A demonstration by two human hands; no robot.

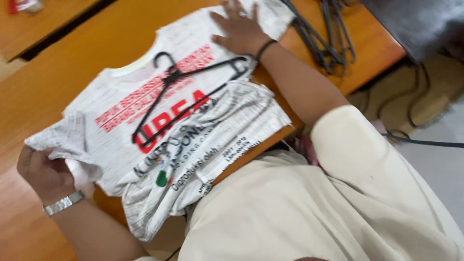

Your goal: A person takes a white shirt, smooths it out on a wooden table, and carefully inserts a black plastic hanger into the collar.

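White printed shirt (145, 121) spread on wooden surface (58, 67), black hanger (186, 96) laid on top.

Sleeve is gripped by the left hand (41, 174); the right hand (239, 29) is pressed flat, fingers apart, on the far sleeve. Spare hangers (324, 34) are piled beside.

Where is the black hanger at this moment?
In the head view, the black hanger lies on the white T-shirt on the wooden table, between the two hands.

Likely a garment workroom or shop: orange wooden table (72, 63), heap of black wire hangers (324, 34), printed shirt (159, 121).
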